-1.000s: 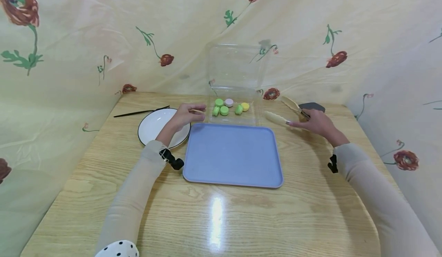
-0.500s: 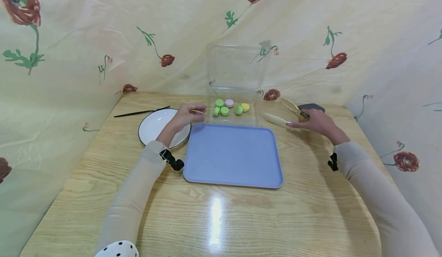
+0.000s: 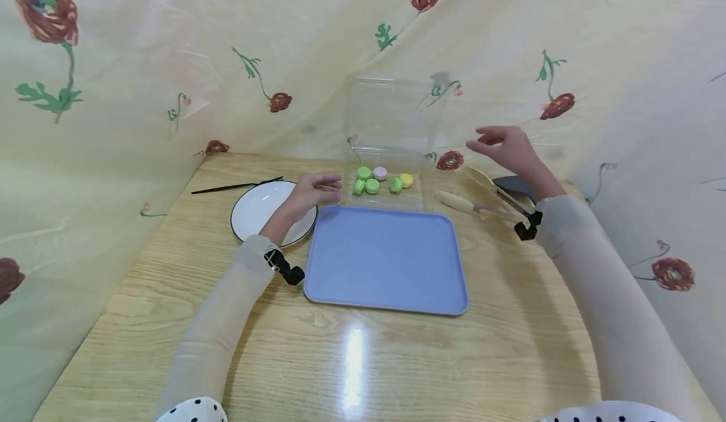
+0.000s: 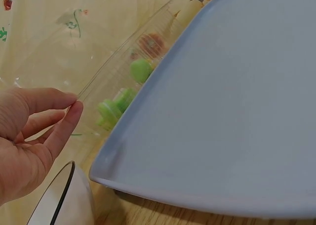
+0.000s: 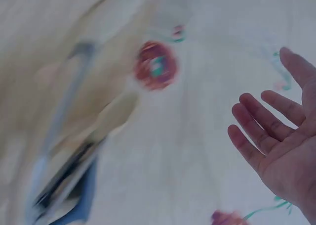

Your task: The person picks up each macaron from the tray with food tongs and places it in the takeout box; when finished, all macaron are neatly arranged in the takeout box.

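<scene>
My left hand (image 3: 311,194) pinches the near left edge of a clear plastic box (image 4: 106,69) between thumb and fingers. The box's clear lid (image 3: 391,116) stands raised against the cloth at the back. Several macarons lie inside: green ones (image 3: 372,186), a pale purple one (image 3: 380,173) and a yellow one (image 3: 406,181). My right hand (image 3: 507,148) is lifted above the tongs (image 3: 454,202), holding nothing, its fingers relaxed and apart in the right wrist view. The tongs lie spread on the table, cream-tipped with metal arms, partly hidden by the right wrist.
A blue tray (image 3: 386,258) lies in front of the box. Left of it stands a white dark-rimmed plate (image 3: 252,211), partly under my left forearm, with a slim black fork (image 3: 227,188) behind. A dark flat object (image 3: 513,186) sits behind the tongs. Flowered cloth (image 3: 317,63) hangs around the table.
My right hand has left the tongs and risen up and back, leaving them on the table. My left hand stays at the box's edge. The head view has shifted slightly.
</scene>
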A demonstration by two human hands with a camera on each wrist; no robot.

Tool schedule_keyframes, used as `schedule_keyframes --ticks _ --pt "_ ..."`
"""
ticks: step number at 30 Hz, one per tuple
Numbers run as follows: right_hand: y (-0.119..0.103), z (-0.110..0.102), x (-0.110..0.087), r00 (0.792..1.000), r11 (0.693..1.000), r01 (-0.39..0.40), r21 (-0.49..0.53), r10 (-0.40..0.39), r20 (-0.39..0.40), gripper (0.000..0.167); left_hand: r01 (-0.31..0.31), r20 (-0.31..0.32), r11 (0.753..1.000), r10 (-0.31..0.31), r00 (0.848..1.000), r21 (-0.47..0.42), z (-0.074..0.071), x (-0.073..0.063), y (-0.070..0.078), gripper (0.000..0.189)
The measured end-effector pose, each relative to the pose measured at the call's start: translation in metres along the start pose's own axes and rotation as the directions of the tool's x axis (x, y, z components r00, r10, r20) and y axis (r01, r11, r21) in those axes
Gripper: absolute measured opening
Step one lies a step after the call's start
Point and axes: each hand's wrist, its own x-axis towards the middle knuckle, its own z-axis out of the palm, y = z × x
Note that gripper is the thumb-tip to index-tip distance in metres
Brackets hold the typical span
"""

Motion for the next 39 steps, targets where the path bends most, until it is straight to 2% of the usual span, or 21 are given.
schedule_keyframes --ticks 3,6,8,10,13,15,18,21,23,25,27,33,39 --pt "-0.013 -0.002 0.015 0.998 0.999 0.03 0.038 -0.027 -0.058 0.063 -0.007 -0.004 1.0 0.007 1.0 -0.012 0.002 0.0 -0.002 0.057" --pt "-0.026 -0.003 0.027 0.996 0.992 0.034 0.119 -0.024 -0.084 0.06 -0.015 -0.01 1.0 0.015 1.0 -0.015 0.004 0.0 -0.003 0.057" --pt "-0.033 -0.004 0.033 0.995 0.978 0.028 0.205 -0.008 -0.095 0.057 -0.022 -0.012 1.0 0.022 1.0 -0.016 0.005 0.0 -0.004 0.056" --pt "-0.038 -0.004 0.039 0.995 0.952 0.018 0.307 0.014 -0.101 0.056 -0.029 -0.016 0.999 0.028 0.999 -0.02 0.005 0.001 -0.005 0.056" --pt "-0.044 -0.003 0.047 0.992 0.889 -0.008 0.458 0.065 -0.109 0.054 -0.036 -0.022 0.999 0.035 0.999 -0.022 0.005 0.001 -0.006 0.056" --pt "-0.045 -0.002 0.051 0.988 0.834 -0.036 0.55 0.112 -0.106 0.053 -0.038 -0.027 0.999 0.038 0.999 -0.022 0.005 0.001 -0.006 0.056" --pt "-0.046 0.0 0.058 0.981 0.731 -0.075 0.679 0.176 -0.081 0.054 -0.041 -0.033 0.999 0.04 0.999 -0.022 0.006 -0.001 -0.005 0.056" --pt "-0.048 0.002 0.062 0.975 0.612 -0.115 0.783 0.222 -0.031 0.057 -0.036 -0.036 0.999 0.035 0.999 -0.029 0.006 -0.002 -0.005 0.056" --pt "-0.049 0.003 0.064 0.973 0.565 -0.128 0.815 0.23 -0.007 0.057 -0.028 -0.036 0.999 0.027 0.999 -0.032 0.007 -0.002 -0.005 0.056" --pt "-0.05 0.004 0.065 0.972 0.536 -0.138 0.833 0.236 0.009 0.057 -0.019 -0.038 0.999 0.017 0.999 -0.033 0.007 -0.002 -0.005 0.056" --pt "-0.051 0.006 0.066 0.972 0.521 -0.139 0.842 0.235 0.015 0.057 -0.01 -0.041 0.999 0.008 0.999 -0.037 0.007 -0.001 -0.005 0.056" --pt "-0.053 0.009 0.069 0.974 0.5 -0.126 0.857 0.227 0.011 0.058 0.0 -0.048 0.999 -0.002 0.999 -0.036 0.005 0.0 -0.005 0.056" --pt "-0.055 0.009 0.068 0.979 0.511 -0.106 0.853 0.205 -0.001 0.057 0.011 -0.054 1.0 -0.013 0.998 -0.03 0.003 -0.001 -0.004 0.056"
